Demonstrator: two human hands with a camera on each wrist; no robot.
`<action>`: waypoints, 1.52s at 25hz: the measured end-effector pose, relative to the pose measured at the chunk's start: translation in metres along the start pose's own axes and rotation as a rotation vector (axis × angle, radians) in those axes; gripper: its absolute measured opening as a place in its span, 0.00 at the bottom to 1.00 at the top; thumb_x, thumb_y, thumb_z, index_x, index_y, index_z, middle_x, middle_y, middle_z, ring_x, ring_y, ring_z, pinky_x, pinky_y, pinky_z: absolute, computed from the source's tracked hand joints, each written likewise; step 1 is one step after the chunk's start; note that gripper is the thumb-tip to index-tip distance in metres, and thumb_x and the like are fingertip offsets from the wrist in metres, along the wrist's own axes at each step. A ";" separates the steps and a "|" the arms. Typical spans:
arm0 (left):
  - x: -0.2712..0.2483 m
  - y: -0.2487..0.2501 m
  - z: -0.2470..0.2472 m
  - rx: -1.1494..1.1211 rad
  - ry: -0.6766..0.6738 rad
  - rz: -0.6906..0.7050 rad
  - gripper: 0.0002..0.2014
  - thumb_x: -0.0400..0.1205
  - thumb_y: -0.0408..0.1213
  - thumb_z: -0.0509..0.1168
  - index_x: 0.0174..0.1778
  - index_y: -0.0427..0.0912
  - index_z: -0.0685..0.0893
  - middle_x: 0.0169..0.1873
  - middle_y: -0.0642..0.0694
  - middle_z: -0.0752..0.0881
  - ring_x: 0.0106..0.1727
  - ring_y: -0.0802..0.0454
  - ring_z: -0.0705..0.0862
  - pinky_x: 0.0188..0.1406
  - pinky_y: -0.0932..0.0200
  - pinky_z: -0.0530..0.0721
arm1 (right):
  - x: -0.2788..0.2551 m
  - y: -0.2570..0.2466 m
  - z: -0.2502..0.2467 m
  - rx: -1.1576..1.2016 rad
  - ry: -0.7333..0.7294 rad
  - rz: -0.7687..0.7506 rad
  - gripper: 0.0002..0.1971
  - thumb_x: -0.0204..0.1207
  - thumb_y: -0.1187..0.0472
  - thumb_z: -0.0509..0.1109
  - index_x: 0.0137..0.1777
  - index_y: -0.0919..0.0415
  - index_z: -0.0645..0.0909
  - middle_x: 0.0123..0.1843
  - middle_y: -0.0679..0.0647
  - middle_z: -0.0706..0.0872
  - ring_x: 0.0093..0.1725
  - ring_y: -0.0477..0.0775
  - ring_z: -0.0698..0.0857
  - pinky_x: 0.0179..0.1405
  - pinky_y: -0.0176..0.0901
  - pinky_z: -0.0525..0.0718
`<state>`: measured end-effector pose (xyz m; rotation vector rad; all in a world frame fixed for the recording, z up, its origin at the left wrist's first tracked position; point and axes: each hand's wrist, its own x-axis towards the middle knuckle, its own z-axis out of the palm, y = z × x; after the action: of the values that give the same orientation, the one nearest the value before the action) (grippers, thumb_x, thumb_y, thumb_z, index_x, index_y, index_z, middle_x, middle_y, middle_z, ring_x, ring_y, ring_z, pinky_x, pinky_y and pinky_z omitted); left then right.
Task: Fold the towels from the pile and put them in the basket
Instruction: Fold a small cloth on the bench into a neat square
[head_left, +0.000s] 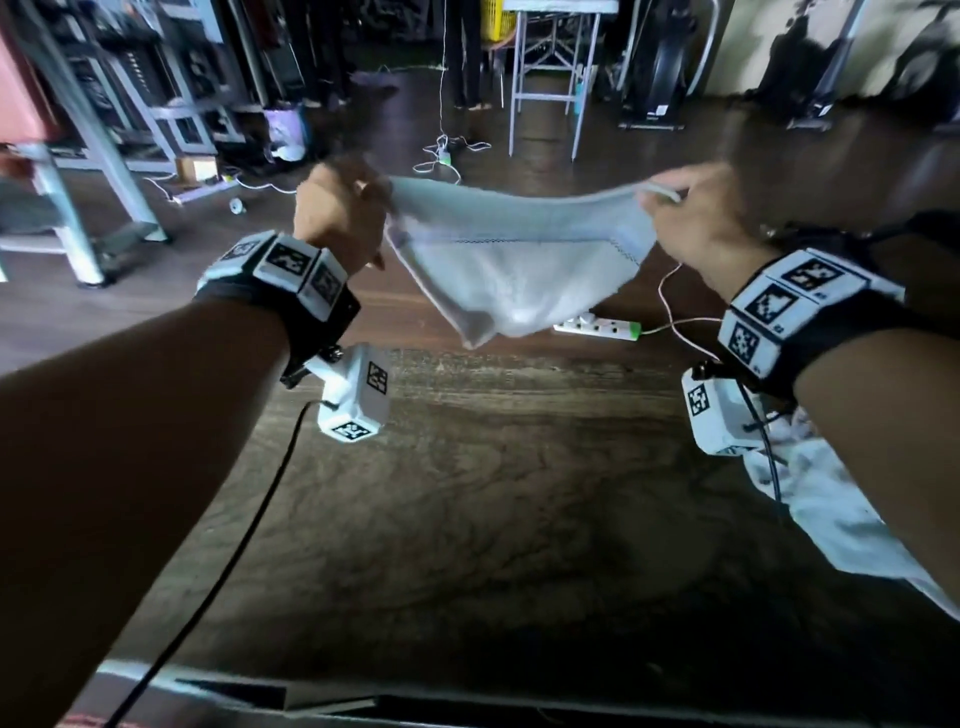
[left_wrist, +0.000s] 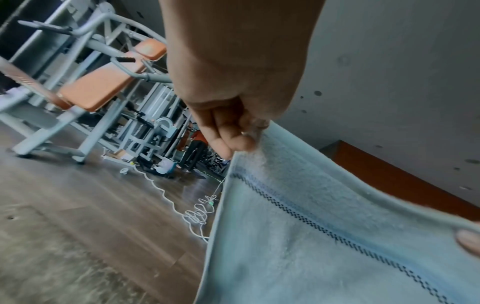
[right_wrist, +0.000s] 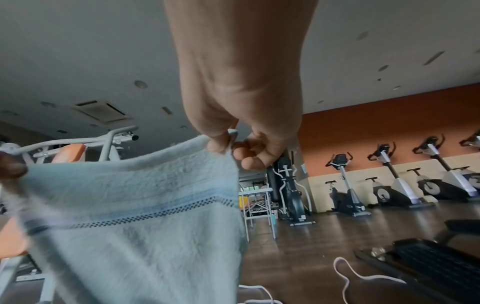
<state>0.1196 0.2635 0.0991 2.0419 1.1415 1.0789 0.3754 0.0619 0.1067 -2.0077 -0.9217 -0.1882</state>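
Above the table, the towel hung in the air, the left hand and the right hand each pinching one top corner. The pile lay under the right forearm. Both grips were only on the hem, so I judged a corner could slip out and the lower edge could drop to the power strip beyond.

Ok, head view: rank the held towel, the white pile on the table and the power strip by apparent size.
1. Held towel, pinched by left hand and right hand.
2. White pile, partly hidden by the right arm, so possibly larger.
3. Power strip.

Towel pile cut off, perhaps behind forearm.
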 end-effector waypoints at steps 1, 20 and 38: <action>0.000 -0.007 -0.001 -0.104 -0.017 -0.042 0.11 0.75 0.46 0.64 0.44 0.44 0.86 0.36 0.42 0.89 0.37 0.37 0.90 0.36 0.43 0.90 | -0.007 0.002 0.000 -0.012 -0.018 0.012 0.11 0.79 0.60 0.72 0.52 0.69 0.89 0.57 0.62 0.91 0.56 0.58 0.89 0.53 0.53 0.86; -0.101 -0.040 -0.053 0.031 0.018 0.013 0.10 0.83 0.42 0.65 0.46 0.38 0.84 0.35 0.43 0.81 0.38 0.48 0.77 0.28 0.62 0.64 | -0.121 0.025 -0.013 0.172 -0.262 -0.002 0.09 0.76 0.60 0.78 0.53 0.60 0.91 0.46 0.54 0.92 0.45 0.50 0.88 0.54 0.51 0.88; -0.277 -0.054 -0.140 0.086 -0.247 0.147 0.13 0.82 0.41 0.63 0.35 0.38 0.78 0.26 0.48 0.76 0.30 0.47 0.75 0.26 0.59 0.68 | -0.284 -0.004 -0.114 0.005 -0.528 -0.180 0.09 0.80 0.64 0.72 0.37 0.58 0.85 0.34 0.52 0.87 0.32 0.40 0.82 0.34 0.40 0.78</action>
<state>-0.1096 0.0594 0.0265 2.2828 0.9394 0.8267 0.1948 -0.1775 0.0478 -2.0038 -1.4302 0.2612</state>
